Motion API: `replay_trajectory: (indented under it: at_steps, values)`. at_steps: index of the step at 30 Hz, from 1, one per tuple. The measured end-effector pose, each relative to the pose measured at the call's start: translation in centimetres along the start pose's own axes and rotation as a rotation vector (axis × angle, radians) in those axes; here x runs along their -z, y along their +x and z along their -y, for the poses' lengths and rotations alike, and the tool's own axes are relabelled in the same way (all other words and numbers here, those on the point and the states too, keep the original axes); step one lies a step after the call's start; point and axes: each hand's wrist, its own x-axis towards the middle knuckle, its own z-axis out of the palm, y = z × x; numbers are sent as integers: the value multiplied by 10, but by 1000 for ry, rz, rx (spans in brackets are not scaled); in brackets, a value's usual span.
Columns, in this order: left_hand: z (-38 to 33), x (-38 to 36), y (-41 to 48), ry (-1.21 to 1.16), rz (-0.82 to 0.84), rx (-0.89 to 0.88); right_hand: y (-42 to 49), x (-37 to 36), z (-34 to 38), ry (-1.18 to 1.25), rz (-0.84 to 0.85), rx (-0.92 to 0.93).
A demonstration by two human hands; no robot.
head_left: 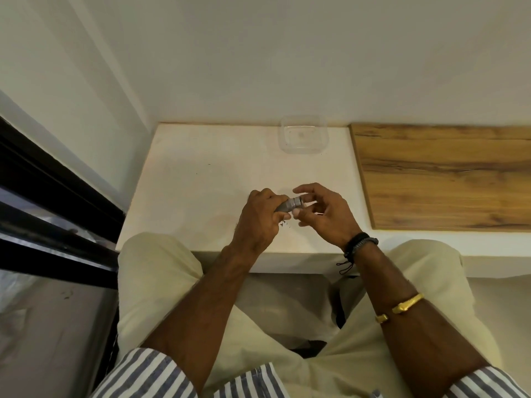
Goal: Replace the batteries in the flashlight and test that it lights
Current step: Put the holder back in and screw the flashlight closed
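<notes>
Though half-hidden, flashlight [288,204] inside left grip [258,218]

A small grey metal flashlight [288,205] is held just above the white counter [201,173], toward its front edge; the barrel lies close to level, its right end tipped slightly upward; the left hand [258,218] wraps round the darker body and hides most of its length; the paler, ribbed end juts out to the right, pinched between thumb and fingers of the right hand [326,215]; whether that end is the head or the tail cap cannot be told.
</notes>
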Motion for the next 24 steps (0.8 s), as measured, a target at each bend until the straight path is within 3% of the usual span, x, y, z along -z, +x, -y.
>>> replay_trajectory:
  at_steps: [4, 8, 13, 16, 21, 24]
  values:
    - [1, 0, -1, 10, 21, -18, 0, -2, -4, -34, -72, -55]
    - [-3, -3, -1, 5, 44, -55, 1, -6, -6, -214, -147, -164]
    - [-1, -1, 1, 13, 39, 14, 4, 3, -6, 147, 23, -83]
    - [0, -1, 0, 17, 34, 19, 4, 3, -9, 83, -1, -19]
    - [-3, -2, -1, 27, 71, -30, 1, -5, -8, -186, -119, -162]
    - [-3, -3, -1, 13, 62, -7, 2, -3, -7, -79, -101, -175]
